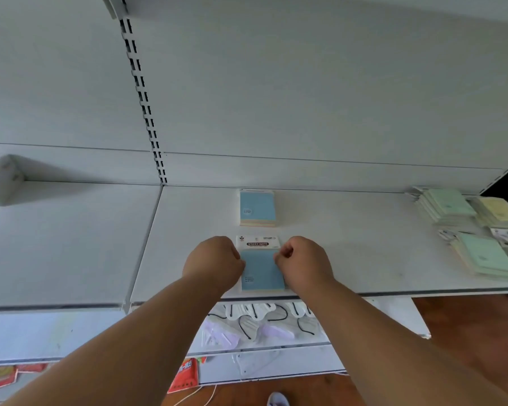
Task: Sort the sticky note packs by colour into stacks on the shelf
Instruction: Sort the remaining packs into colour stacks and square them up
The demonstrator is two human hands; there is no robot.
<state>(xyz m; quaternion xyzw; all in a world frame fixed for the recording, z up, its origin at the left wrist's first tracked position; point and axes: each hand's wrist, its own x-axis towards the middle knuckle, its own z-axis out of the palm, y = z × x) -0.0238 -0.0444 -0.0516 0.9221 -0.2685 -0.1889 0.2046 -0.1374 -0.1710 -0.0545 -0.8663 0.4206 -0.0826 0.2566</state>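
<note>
A blue sticky note pack (pixel 261 269) with a white header card lies near the front edge of the white shelf (pixel 349 244). My left hand (pixel 213 260) holds its left edge with curled fingers, and my right hand (pixel 302 259) holds its right edge the same way. Behind it, close to the back wall, sits a stack of blue packs (pixel 257 208). At the far right of the shelf lie green packs (pixel 447 203), (pixel 486 256) and yellow packs (pixel 497 210) in loose piles.
A slotted upright (pixel 147 112) divides the back wall. A grey bracket (pixel 3 178) juts out at far left. Below the shelf hang packaged items (pixel 255 323); red packets (pixel 185 375) lie lower down. Wooden floor (pixel 467 323) shows at right.
</note>
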